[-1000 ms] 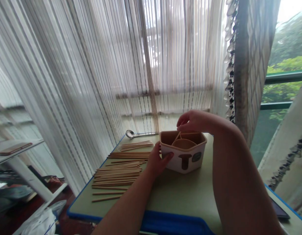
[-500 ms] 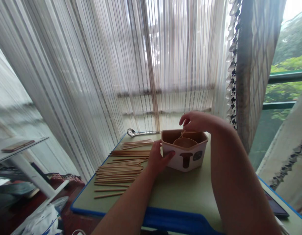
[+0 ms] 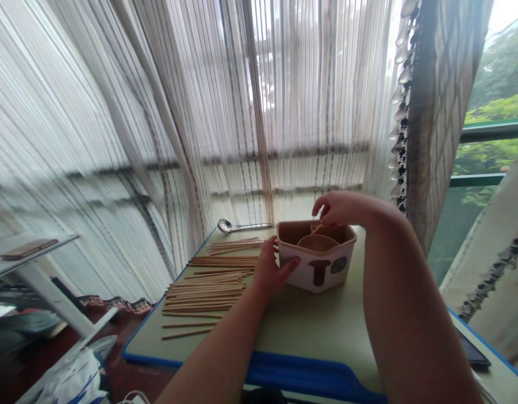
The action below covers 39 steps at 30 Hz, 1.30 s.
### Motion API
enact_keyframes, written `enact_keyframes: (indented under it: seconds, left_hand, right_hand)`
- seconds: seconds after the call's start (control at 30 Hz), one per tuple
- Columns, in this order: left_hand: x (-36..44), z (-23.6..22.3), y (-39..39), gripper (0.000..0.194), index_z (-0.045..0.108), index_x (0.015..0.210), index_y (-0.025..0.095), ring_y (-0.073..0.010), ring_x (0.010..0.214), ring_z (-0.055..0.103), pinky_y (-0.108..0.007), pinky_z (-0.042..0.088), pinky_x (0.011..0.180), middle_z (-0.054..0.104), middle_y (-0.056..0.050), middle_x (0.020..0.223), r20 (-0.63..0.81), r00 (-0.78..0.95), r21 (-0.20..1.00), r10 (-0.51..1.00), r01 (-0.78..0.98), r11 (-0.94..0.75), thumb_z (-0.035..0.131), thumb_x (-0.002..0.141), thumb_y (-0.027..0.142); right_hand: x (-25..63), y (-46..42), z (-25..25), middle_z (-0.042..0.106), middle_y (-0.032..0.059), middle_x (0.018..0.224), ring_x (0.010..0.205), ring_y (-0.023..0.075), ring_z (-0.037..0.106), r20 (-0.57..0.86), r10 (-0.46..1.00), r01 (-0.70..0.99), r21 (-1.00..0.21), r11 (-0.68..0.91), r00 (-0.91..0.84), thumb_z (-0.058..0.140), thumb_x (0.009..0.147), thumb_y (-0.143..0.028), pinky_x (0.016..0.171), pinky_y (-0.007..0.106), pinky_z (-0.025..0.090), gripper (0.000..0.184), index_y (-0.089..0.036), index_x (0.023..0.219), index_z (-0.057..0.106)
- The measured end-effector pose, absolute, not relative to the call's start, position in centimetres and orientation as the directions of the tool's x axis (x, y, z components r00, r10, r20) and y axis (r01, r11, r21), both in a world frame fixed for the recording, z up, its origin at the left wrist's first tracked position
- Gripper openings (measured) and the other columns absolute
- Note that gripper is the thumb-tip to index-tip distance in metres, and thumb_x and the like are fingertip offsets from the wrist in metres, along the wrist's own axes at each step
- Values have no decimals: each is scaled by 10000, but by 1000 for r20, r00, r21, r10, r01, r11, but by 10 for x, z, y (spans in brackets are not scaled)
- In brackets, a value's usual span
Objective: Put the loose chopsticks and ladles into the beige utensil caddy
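Note:
A white utensil holder (image 3: 296, 275) with a brown compartmented inside and a brown mushroom-like print stands on the table. My left hand (image 3: 272, 266) grips its left side, thumb across the front and fingers around the far side. Over its back rim, my right hand (image 3: 332, 209) bends down with fingers pinched on a thin light stick (image 3: 315, 229) that slants into the holder. The stick's kind is unclear, and part of it is hidden by the hand. Left of the holder lie rows of wooden chopsticks (image 3: 204, 292) and a bundle of thinner light sticks (image 3: 236, 244).
A slotted metal ladle (image 3: 226, 226) lies along the table's back edge, near the curtain (image 3: 179, 112). A dark flat device (image 3: 473, 350) rests at the right edge. The green table (image 3: 309, 331) has a blue rim. Another white table (image 3: 52, 252) stands at left.
My right hand has moved slightly to the right, and the thin stick has tilted with it. My left hand stays on the holder. The view has shifted a little.

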<state>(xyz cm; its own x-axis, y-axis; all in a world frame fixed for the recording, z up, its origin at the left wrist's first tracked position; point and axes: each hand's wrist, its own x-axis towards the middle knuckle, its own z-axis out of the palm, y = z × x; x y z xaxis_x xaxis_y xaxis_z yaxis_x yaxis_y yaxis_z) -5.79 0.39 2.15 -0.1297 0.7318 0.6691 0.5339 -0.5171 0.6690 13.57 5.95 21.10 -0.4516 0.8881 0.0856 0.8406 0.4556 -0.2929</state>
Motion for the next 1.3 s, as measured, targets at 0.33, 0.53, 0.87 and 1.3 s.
enact_keyframes:
  seconds: [0.33, 0.53, 0.87, 1.3]
  left_hand:
    - [-60, 21, 10, 818, 283, 1358, 230, -195, 910, 539, -337, 489, 714, 459, -120, 1216, 711, -154, 629, 686, 576, -522, 713, 705, 472]
    - [-68, 25, 12, 807, 196, 1380, 208, -188, 902, 523, -362, 496, 748, 390, -153, 1265, 774, -239, 589, 586, 611, -529, 623, 771, 521]
    - [-81, 21, 17, 557, 366, 1245, 204, -161, 825, 559, -346, 509, 729, 516, -92, 1120, 720, -167, 586, 673, 666, -462, 612, 800, 429]
    - [-66, 24, 7, 585, 369, 1234, 209, -166, 835, 555, -345, 507, 731, 524, -86, 1107, 716, -135, 588, 685, 645, -487, 661, 760, 388]
  right_hand:
    - [137, 67, 211, 698, 65, 909, 700, 184, 642, 94, 894, 869, -212, 448, -438, 679, 692, -332, 557, 260, 454, 428, -207, 1101, 662]
    - [125, 52, 216, 668, 59, 1060, 843, 189, 636, 272, 839, 843, -140, 519, -471, 614, 745, -285, 656, 267, 463, 410, -234, 1152, 636]
    - [117, 72, 204, 708, 82, 833, 690, 212, 640, 102, 906, 902, -98, 420, -411, 707, 643, -340, 547, 286, 446, 327, -201, 938, 726]
    - [107, 41, 223, 693, 101, 769, 785, 236, 630, 532, 757, 895, 2, 446, -378, 567, 734, -275, 682, 317, 432, 209, -159, 793, 730]
